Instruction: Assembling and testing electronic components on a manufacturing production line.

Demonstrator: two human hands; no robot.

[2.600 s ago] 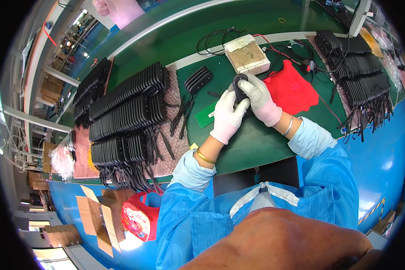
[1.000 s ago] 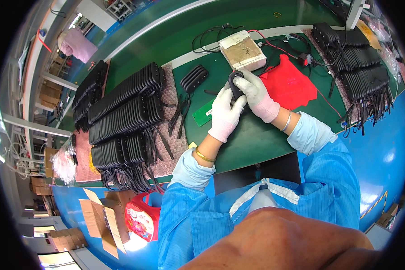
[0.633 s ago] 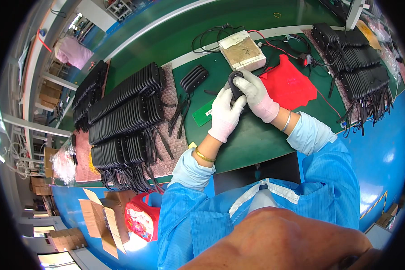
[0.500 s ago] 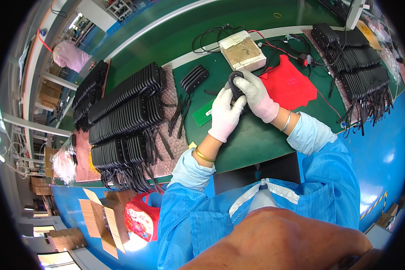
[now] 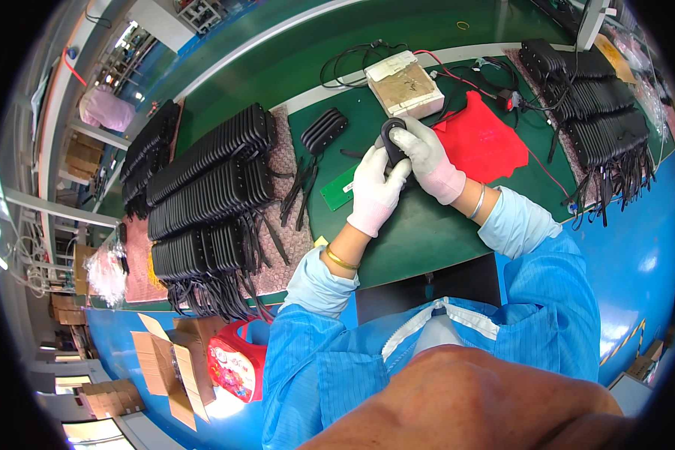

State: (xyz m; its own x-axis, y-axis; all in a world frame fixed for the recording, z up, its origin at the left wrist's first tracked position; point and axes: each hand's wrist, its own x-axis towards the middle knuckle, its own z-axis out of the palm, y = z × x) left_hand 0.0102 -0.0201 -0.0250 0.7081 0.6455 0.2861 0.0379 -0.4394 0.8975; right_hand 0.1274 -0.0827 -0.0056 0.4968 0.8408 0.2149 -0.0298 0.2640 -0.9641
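Observation:
Both of my gloved hands hold one black oblong device with rounded ends (image 5: 394,144) above the green table mat (image 5: 427,236). My left hand (image 5: 377,187) is closed on its lower left side. My right hand (image 5: 424,154) grips the upper right side, with the thumb across its face. Just left of my hands lies a green flat board (image 5: 337,189). Farther left is a small stack of similar black devices (image 5: 325,131) with straps hanging off. A red cloth (image 5: 481,142) lies right of my right hand, and a box with a worn brown top (image 5: 403,86) stands beyond my hands.
Long rows of black strapped devices (image 5: 206,187) rest on bubble wrap (image 5: 281,259) at left; more rows (image 5: 596,105) stand at right. Cables (image 5: 352,67) coil behind the box. On the floor are an open carton (image 5: 172,367) and a red container (image 5: 236,360). Another person (image 5: 106,107) is far left.
My hands and the black device stay almost in the same place. The other person at the far left has shifted slightly left and lower.

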